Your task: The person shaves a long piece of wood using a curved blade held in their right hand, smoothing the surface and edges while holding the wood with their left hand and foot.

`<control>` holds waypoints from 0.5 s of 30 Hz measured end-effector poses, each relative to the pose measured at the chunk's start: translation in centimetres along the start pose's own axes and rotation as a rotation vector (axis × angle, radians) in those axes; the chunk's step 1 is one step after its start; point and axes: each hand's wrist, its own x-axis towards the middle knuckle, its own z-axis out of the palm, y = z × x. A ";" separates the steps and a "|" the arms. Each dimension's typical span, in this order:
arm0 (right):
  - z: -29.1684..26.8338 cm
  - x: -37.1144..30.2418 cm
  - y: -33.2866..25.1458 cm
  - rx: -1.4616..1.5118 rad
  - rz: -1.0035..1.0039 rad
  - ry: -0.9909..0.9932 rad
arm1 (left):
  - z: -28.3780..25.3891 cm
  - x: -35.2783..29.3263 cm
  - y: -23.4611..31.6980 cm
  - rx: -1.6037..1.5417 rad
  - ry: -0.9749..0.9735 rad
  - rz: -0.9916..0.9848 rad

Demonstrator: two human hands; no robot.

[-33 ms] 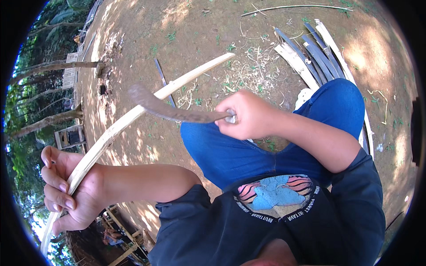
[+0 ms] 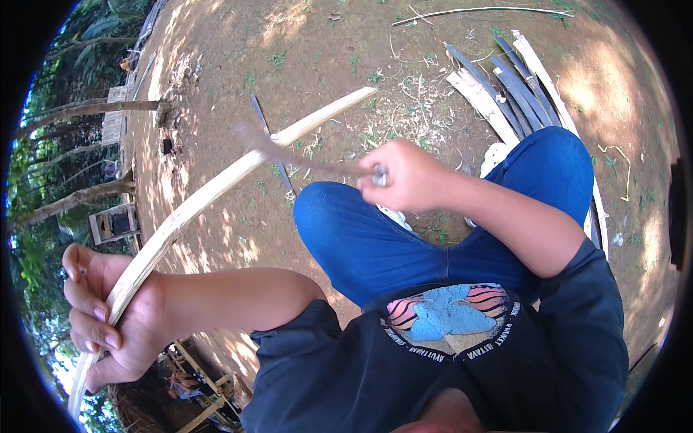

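Note:
A long pale wooden strip [image 2: 209,193] slants from the lower left up toward the middle of the view. Near its lower end, my left hand [image 2: 123,317] is closed around it with the palm facing up. My right hand [image 2: 413,173] is a fist on the handle of a curved knife [image 2: 317,164], in front of my knees. Motion blurs the blade, which crosses the strip partway along its upper half. Whether blade and wood touch, I cannot tell. Most of the knife's handle is hidden inside my fingers.
Dark and pale strips [image 2: 521,94] lie bundled beyond my right knee, by curly shavings [image 2: 415,119]. A thin dark strip [image 2: 260,112] rests on the dirt behind the held wood. A long thin stick [image 2: 484,11] lies farther off. Wooden posts [image 2: 94,108] stand at left.
My right hand and the knife have shifted slightly up and away from me, and the blade now crosses the wooden strip farther along. My left hand and the strip have barely moved.

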 end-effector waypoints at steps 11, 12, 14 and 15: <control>1.4 0.3 0.2 0.137 0.054 -0.020 | -0.1 0.4 0.7 -0.026 -0.043 -0.062; 0.8 1.2 1.6 0.047 0.058 -0.032 | 0.0 0.3 0.7 -0.025 -0.039 -0.061; 0.4 1.6 1.3 -0.016 0.063 -0.035 | -1.0 0.1 0.2 0.004 -0.045 -0.068; 0.5 1.5 0.8 0.009 0.058 -0.026 | -1.4 0.3 0.0 0.020 -0.048 -0.072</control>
